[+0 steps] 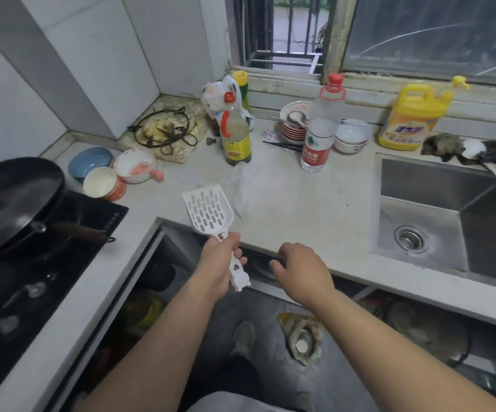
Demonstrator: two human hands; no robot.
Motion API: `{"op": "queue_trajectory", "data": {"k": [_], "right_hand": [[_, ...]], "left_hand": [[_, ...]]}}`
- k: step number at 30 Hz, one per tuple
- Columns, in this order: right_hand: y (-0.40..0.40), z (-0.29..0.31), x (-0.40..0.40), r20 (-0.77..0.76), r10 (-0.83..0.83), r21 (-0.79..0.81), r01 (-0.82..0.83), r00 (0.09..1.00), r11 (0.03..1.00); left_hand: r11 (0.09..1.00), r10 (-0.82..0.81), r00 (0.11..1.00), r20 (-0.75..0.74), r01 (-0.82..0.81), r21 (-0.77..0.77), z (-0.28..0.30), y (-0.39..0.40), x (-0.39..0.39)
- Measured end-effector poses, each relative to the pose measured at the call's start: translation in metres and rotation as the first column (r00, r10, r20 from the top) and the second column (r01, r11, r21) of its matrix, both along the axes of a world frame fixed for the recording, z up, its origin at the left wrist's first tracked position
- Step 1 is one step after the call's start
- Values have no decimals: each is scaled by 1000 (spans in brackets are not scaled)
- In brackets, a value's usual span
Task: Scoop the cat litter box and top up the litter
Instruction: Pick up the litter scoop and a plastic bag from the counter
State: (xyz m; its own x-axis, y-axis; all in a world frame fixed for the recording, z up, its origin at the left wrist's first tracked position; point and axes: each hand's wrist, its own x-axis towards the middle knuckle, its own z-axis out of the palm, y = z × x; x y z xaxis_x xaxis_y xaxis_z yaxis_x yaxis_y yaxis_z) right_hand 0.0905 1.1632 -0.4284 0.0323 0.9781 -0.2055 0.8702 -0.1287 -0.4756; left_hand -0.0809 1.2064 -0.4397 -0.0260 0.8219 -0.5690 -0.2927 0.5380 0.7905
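Observation:
My left hand (217,263) grips the handle of a white slotted litter scoop (208,211), whose blade points up and away over the front edge of the kitchen counter (300,209). My right hand (300,272) hovers palm down at the counter's front edge, fingers loosely curled and holding nothing. A clear plastic bag (240,185) lies on the counter just behind the scoop. No litter box or litter is in view.
A black wok (12,200) sits on the stove at the left. Bowls (116,173), bottles (236,135) and stacked dishes (294,126) crowd the back of the counter. A steel sink (448,215) lies at the right, with a yellow detergent jug (413,117) behind it.

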Motion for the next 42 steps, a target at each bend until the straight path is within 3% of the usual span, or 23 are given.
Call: {"op": "queue_trajectory", "data": {"k": [9,16,23,29,38,42], "right_hand": [[116,-16,-44,-24,-90,-10,89,996,996],[227,-45,-84,-187,-370,-179,339,910,924],[296,-75,-99,-72,-486,-269,452,871,850],[310,-89,-96,-45,-532,-373,480,845,794],[270,-66,-62,-391,-648,-334,555,654,762],[242,-43,-42,-477,-612,-313,529,631,789]], "left_hand": [[996,82,996,-17,-83,-40,-27,78,-59],[985,96,995,-33,-100,-140,-55,159,-97],[977,90,994,-62,-100,-190,-74,206,-105],[976,34,998,-56,-45,-214,-85,226,-99],[970,-114,994,0,111,-217,-79,226,-59],[966,-209,978,21,210,-151,-61,214,-31]]}}
